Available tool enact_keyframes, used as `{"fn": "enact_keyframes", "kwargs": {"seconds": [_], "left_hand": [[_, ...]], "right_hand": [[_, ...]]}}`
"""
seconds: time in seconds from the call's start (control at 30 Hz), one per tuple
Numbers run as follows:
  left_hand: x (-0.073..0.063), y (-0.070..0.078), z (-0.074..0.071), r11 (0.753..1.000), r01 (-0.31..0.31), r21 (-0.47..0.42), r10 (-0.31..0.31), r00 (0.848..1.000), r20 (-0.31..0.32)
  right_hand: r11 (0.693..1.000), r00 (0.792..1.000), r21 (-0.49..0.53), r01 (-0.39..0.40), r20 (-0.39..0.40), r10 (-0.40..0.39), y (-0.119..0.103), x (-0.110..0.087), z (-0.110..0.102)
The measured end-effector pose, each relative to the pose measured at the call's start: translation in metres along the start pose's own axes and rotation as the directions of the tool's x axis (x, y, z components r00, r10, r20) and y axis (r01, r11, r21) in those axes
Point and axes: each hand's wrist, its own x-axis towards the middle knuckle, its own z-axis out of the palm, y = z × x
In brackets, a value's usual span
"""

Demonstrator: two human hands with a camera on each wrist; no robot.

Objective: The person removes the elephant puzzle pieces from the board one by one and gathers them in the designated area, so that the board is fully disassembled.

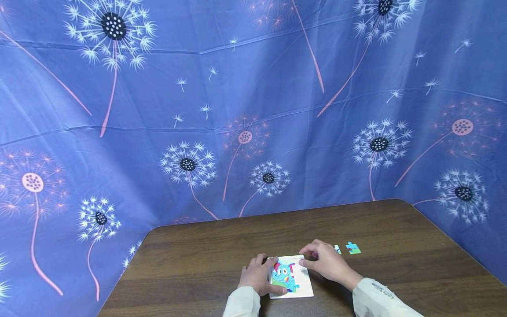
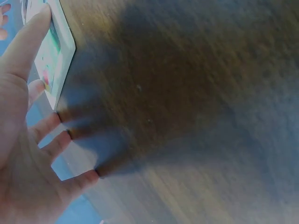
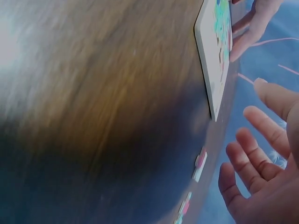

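Observation:
A white square puzzle board point(image 1: 304, 281) lies flat on the table, its left part filled with a picture of a blue cartoon animal. My left hand point(image 1: 255, 278) rests at the board's left side, thumb and index finger spread over the picture. In the left wrist view, the thumb lies on the board point(image 2: 67, 52) and the other fingertips touch down beside it. My right hand point(image 1: 328, 263) hovers by the board's upper right corner, fingers loosely bent. Nothing shows between those fingers in the right wrist view.
Two loose puzzle pieces lie beyond my right hand: one blue and green piece point(image 1: 353, 248) and another piece point(image 1: 337, 249) partly hidden by the hand. The brown wooden table point(image 1: 190, 268) backs onto a blue dandelion-print cloth point(image 1: 301, 145).

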Motion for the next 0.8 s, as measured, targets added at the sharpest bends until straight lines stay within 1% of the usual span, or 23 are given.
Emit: {"fn": "enact_keyframes", "kwargs": {"seconds": [0.17, 0.43, 0.57, 0.7, 0.8], "left_hand": [[-0.001, 0.005, -0.004, 1.000, 0.020, 0.007, -0.020, 1.000, 0.020], [-0.003, 0.008, -0.006, 0.999, 0.038, 0.017, -0.038, 0.999, 0.035], [-0.004, 0.008, -0.006, 0.999, 0.040, 0.019, -0.041, 0.998, 0.038], [-0.005, 0.008, -0.006, 0.998, 0.040, 0.039, -0.041, 0.999, 0.032], [-0.006, 0.008, -0.005, 0.998, 0.039, 0.055, -0.041, 0.999, 0.032]], "right_hand": [[0.998, 0.999, -0.047, -0.039, -0.023, 0.038, -0.006, 0.001, 0.006], [0.994, 0.994, -0.042, -0.105, -0.008, 0.105, -0.012, 0.006, 0.016], [0.990, 0.992, -0.072, -0.124, -0.015, 0.123, -0.015, 0.008, 0.021], [0.981, 0.987, -0.112, -0.160, -0.014, 0.159, -0.017, 0.008, 0.023], [0.974, 0.985, -0.148, -0.171, -0.016, 0.170, -0.016, 0.009, 0.026]]}}
